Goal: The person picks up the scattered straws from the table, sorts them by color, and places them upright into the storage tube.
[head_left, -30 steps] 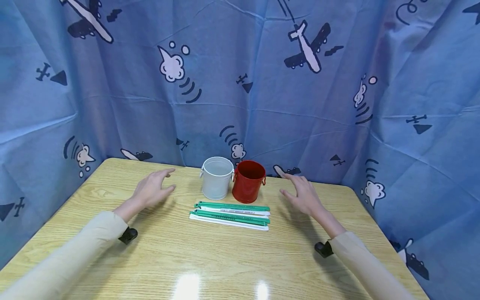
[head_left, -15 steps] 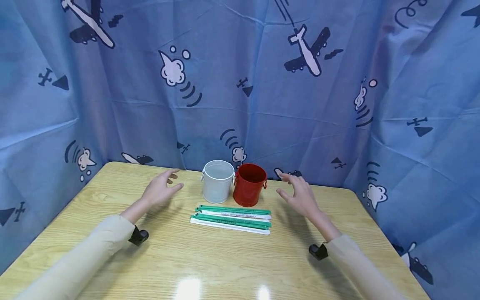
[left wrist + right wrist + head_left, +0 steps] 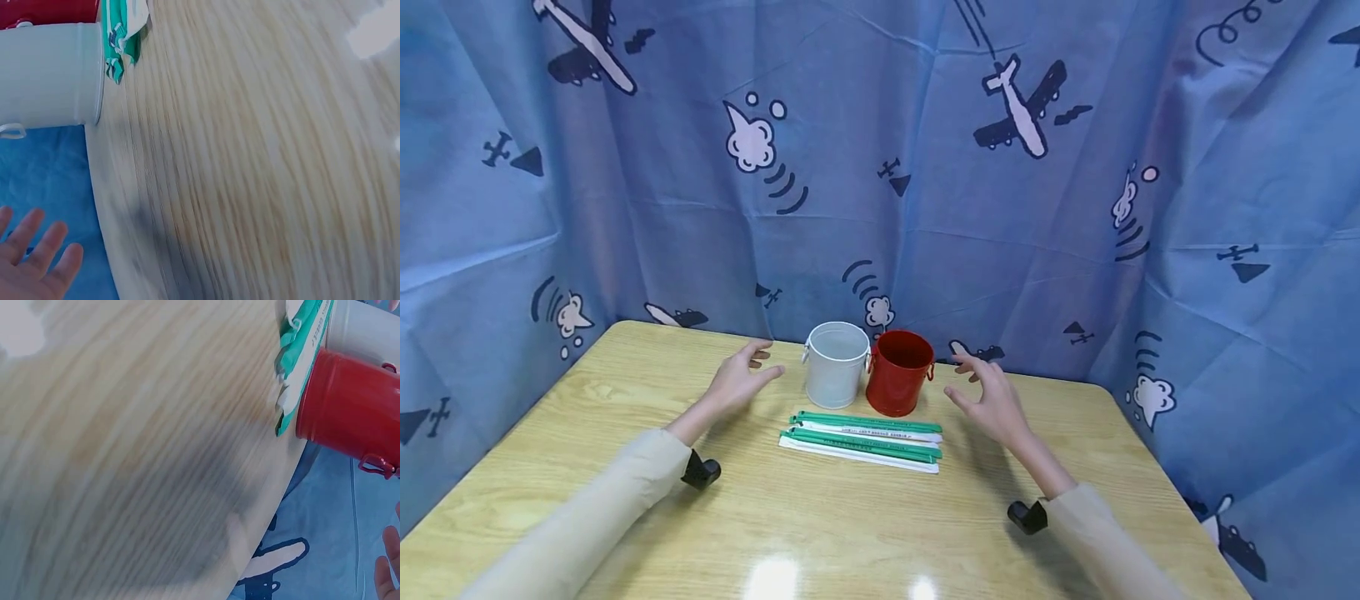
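The fingers (image 3: 65,265) of the left hand (image 3: 735,385) are loosely parted and relaxed, pointing between one and two o'clock in the head view; those of the right hand (image 3: 997,410) are likewise spread and slightly bent, pointing between ten and eleven; both hands hover above the table (image 3: 865,533), apart from everything on it, and both grasps are unfilled.

The left hand is nearest to a white bucket (image 3: 834,377), from which it lies at nine o'clock; the right hand is nearest to a red bucket (image 3: 892,385), lying between three and four o'clock from it; both buckets stand upright, mouths facing up, with ring handles (image 3: 931,371) at their sides; they are just beside each other, though I cannot tell whether their walls touch.

Slim green and white wrapped sticks (image 3: 861,442) lie side by side between the hands; taking them as the dial's centre, the white bucket sits at eleven and the red one at one; their dark print is too small to read.

Farther out, a black wrist camera (image 3: 702,472) shows on each arm, below a beige sleeve (image 3: 587,517); bright reflections (image 3: 772,579) gleam on the wood-grained table towards six o'clock; a blue curtain (image 3: 850,108) printed with planes and clouds hangs at twelve.
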Action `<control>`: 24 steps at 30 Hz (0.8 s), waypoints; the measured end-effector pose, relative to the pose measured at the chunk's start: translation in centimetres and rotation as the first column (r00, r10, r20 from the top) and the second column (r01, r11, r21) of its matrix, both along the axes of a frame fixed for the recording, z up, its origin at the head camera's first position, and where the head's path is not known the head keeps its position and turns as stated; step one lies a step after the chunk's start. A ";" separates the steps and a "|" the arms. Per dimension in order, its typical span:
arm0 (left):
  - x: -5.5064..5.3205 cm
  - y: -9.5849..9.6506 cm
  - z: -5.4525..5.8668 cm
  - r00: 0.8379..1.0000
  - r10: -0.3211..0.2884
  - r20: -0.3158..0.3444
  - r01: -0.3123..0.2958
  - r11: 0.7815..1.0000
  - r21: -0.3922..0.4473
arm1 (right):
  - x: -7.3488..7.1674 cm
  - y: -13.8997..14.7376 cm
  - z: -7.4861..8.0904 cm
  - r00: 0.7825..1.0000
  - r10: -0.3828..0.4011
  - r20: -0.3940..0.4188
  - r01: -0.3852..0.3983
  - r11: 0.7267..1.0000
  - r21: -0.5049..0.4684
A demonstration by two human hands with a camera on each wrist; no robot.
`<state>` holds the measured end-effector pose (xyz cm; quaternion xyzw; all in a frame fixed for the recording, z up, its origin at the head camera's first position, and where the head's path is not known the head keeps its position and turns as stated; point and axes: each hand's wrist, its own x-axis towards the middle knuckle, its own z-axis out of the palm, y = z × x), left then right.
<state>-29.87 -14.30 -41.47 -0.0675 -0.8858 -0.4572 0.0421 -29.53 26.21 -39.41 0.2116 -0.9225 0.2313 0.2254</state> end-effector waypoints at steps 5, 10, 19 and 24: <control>-0.4 0.7 -0.1 0.999 -0.016 0.034 0.014 0.999 0.053 | 0.2 -0.6 -0.1 1.000 0.013 0.012 -0.013 0.999 -0.041; -0.8 1.3 0.0 0.995 -0.020 0.093 0.012 0.997 0.083 | 0.4 -1.7 -0.1 0.997 0.040 0.061 -0.035 0.997 -0.075; -1.4 2.0 -0.5 0.989 -0.113 0.100 0.088 0.970 0.225 | 1.2 -3.3 -0.6 0.989 0.068 0.132 -0.056 0.994 -0.094; -1.9 2.3 -0.4 0.988 -0.096 0.118 0.062 0.962 0.266 | 1.5 -3.8 -0.7 0.980 0.090 0.175 -0.069 0.990 -0.126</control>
